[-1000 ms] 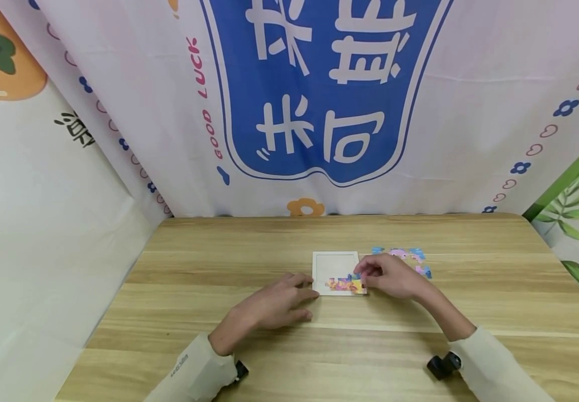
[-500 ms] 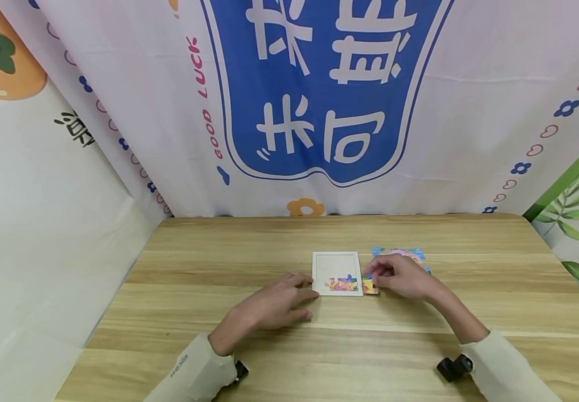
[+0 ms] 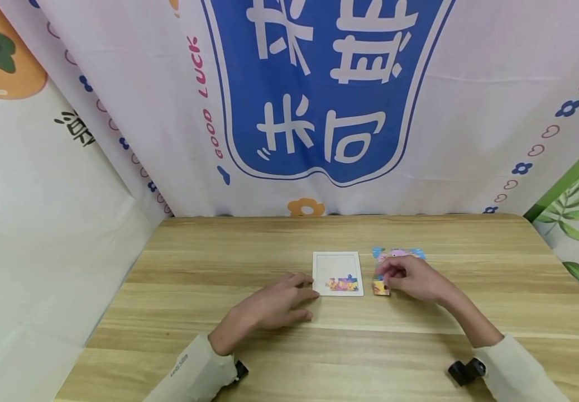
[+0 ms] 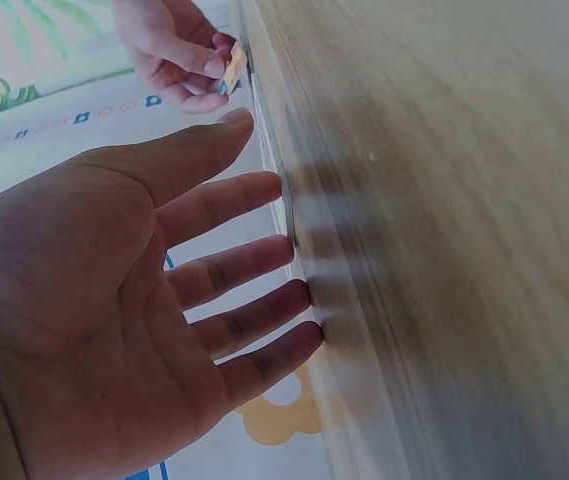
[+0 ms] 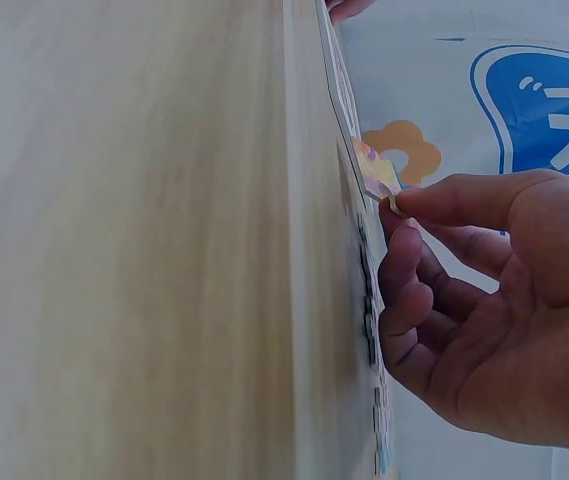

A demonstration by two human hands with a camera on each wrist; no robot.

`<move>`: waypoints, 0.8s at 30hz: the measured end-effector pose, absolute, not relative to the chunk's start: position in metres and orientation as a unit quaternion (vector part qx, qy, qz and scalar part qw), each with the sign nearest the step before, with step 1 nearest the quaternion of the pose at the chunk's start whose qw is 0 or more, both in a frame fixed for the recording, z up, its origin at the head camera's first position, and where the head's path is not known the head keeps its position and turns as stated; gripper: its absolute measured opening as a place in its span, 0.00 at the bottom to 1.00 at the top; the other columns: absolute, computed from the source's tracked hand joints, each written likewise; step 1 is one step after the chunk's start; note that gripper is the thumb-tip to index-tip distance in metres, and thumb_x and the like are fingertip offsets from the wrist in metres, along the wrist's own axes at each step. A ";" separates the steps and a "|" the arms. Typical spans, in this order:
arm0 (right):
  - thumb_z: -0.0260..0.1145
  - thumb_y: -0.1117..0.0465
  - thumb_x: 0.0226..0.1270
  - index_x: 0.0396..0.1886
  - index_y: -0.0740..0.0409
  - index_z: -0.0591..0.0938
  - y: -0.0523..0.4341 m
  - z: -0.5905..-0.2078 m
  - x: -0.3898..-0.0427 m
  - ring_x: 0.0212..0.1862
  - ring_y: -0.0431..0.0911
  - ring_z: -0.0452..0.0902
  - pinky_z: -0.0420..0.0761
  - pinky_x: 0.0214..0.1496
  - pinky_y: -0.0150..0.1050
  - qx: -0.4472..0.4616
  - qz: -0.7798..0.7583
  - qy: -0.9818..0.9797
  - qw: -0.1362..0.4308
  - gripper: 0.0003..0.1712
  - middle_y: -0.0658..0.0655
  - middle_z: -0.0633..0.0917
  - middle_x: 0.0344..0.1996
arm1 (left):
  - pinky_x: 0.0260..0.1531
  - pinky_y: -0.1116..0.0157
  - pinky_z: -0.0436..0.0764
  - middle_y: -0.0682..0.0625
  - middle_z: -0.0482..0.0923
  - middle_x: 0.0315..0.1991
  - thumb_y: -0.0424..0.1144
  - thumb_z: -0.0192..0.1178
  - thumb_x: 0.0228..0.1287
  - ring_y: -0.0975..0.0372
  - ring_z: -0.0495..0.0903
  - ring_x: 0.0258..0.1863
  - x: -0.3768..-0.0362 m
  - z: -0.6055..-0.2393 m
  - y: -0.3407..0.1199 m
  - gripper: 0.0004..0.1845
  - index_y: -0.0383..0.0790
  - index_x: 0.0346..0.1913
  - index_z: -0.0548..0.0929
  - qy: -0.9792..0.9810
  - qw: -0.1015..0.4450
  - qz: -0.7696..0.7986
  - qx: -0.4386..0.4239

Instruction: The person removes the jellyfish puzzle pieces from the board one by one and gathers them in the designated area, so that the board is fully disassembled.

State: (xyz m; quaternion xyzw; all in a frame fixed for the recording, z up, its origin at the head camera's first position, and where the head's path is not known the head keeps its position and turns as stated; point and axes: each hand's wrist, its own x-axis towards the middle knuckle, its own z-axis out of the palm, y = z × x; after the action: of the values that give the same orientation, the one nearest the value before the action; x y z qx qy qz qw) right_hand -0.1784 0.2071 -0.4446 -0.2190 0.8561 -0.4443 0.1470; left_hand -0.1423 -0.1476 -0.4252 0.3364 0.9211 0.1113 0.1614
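Wooden bench (image 3: 219, 335) in head view: left hand (image 3: 269, 306) flat, fingers straight, steadying puzzle tray (image 3: 336, 262); left wrist shows those fingers (image 4: 234, 270) spread; right wrist: right hand (image 5: 484, 310) pinches puzzle piece (image 5: 376, 170) beside tray—keep it level, align tabs.

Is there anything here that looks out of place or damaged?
Nothing looks damaged or spilled. One small colourful puzzle piece is outside the white puzzle tray, just to its right on the table, pinched by the right hand. The left hand rests flat beside the tray.
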 end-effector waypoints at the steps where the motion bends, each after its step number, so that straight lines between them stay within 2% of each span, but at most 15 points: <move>1: 0.67 0.69 0.75 0.52 0.67 0.87 0.208 -0.445 -0.178 0.42 0.42 0.79 0.80 0.41 0.29 -0.217 -0.443 0.857 0.148 0.11 0.57 0.87 0.41 | 0.78 0.49 0.73 0.47 0.67 0.81 0.52 0.62 0.80 0.51 0.66 0.81 -0.142 -0.425 -0.148 0.26 0.50 0.75 0.79 0.921 0.162 0.111 0.336; 8: 0.68 0.69 0.75 0.50 0.64 0.88 0.214 -0.444 -0.178 0.39 0.41 0.77 0.79 0.39 0.29 -0.199 -0.431 0.866 0.155 0.09 0.55 0.87 0.39 | 0.79 0.49 0.73 0.47 0.67 0.81 0.52 0.63 0.80 0.51 0.66 0.81 -0.142 -0.424 -0.147 0.26 0.50 0.75 0.79 0.921 0.160 0.112 0.337; 15: 0.68 0.70 0.73 0.49 0.63 0.89 0.215 -0.446 -0.177 0.37 0.40 0.77 0.78 0.37 0.29 -0.206 -0.409 0.878 0.140 0.08 0.53 0.87 0.37 | 0.79 0.49 0.72 0.46 0.67 0.81 0.52 0.63 0.79 0.50 0.66 0.81 -0.141 -0.423 -0.147 0.26 0.49 0.75 0.80 0.921 0.160 0.114 0.336; 24: 0.74 0.70 0.67 0.47 0.61 0.88 0.212 -0.444 -0.173 0.36 0.39 0.77 0.79 0.36 0.29 -0.208 -0.369 0.898 0.120 0.10 0.50 0.86 0.34 | 0.79 0.48 0.72 0.46 0.67 0.81 0.52 0.63 0.80 0.50 0.66 0.81 -0.142 -0.424 -0.147 0.26 0.49 0.75 0.80 0.921 0.160 0.114 0.336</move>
State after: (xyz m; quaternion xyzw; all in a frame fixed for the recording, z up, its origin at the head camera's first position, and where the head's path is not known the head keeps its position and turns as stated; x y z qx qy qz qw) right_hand -0.1726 0.2118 -0.4437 -0.2078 0.8980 -0.3686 0.1203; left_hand -0.1418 -0.1472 -0.4239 0.3355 0.9214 0.1137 0.1599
